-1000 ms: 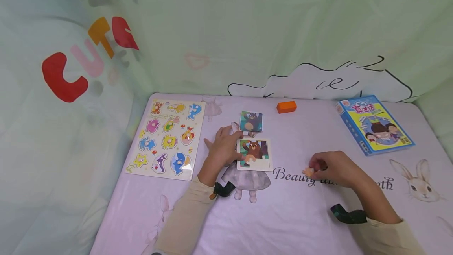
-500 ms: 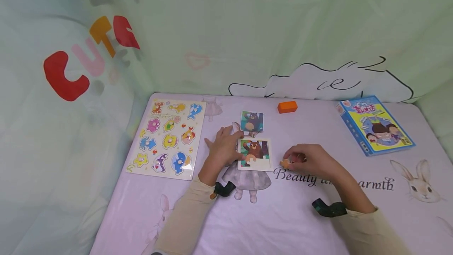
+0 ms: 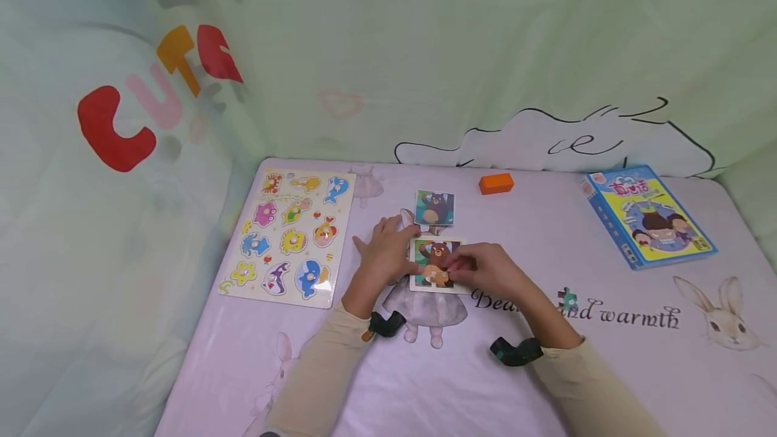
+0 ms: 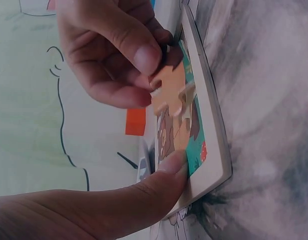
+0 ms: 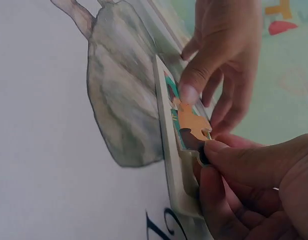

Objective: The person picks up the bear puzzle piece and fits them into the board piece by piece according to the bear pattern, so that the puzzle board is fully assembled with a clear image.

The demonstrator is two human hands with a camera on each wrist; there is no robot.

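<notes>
A small bear jigsaw tray (image 4: 209, 95) with a pale rim lies flat on the table between my hands. My left hand (image 3: 387, 251) rests at its left side, thumb pressing on the assembled bear picture and the other fingers spread. Between thumb and fingertips, my right hand (image 3: 492, 272) pinches an orange-and-brown puzzle piece (image 5: 191, 125) over the tray's lower part. The left wrist view shows that piece tilted above the tray, partly overlapping the picture. A loose green puzzle piece (image 3: 568, 300) lies on the cloth to the right, beyond my right forearm.
Behind the tray lies a bear picture card (image 3: 434, 208). A sea-animal peg board (image 3: 332, 268) is on the left. An orange block (image 3: 496, 184) sits near the back edge, and a blue-and-yellow box (image 3: 658, 221) stands at the right.
My right hand has moved left with the puzzle piece, from the printed lettering to over the tray. The green piece has come into view. My left hand stays in place.
</notes>
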